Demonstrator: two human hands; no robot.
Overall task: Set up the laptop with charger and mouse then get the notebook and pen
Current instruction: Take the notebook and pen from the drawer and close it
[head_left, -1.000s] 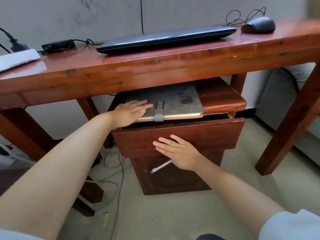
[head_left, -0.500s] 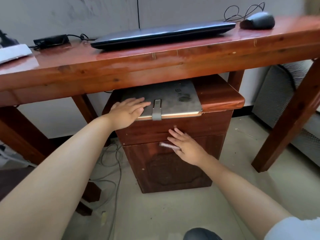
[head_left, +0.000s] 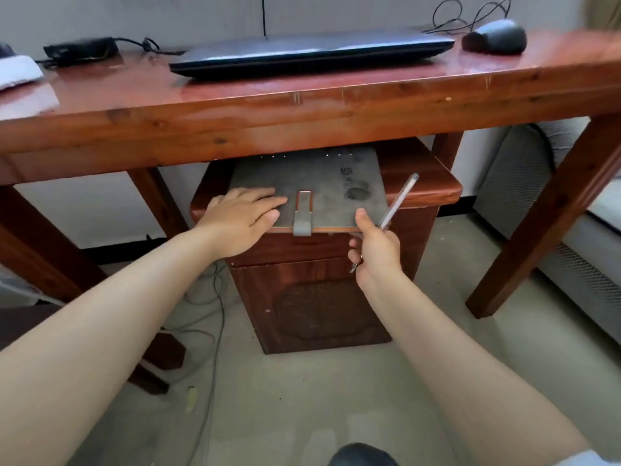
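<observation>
A grey notebook with a clasp strap lies on a small wooden cabinet under the desk. My left hand rests flat on the notebook's left part, fingers spread. My right hand grips a clear pen that points up and to the right, thumb touching the notebook's front right edge. On the wooden desk sit a closed dark laptop, a black mouse with its cable at the right, and a black charger brick at the left.
A white object lies at the desk's far left. Loose cables trail over the floor left of the cabinet. A grey sofa stands at the right beyond the desk leg. A dark shoe tip shows at the bottom.
The cabinet drawer went from open to closed under my right hand. That hand then rose with the pen to the notebook's front right edge. My left hand stayed on the notebook.
</observation>
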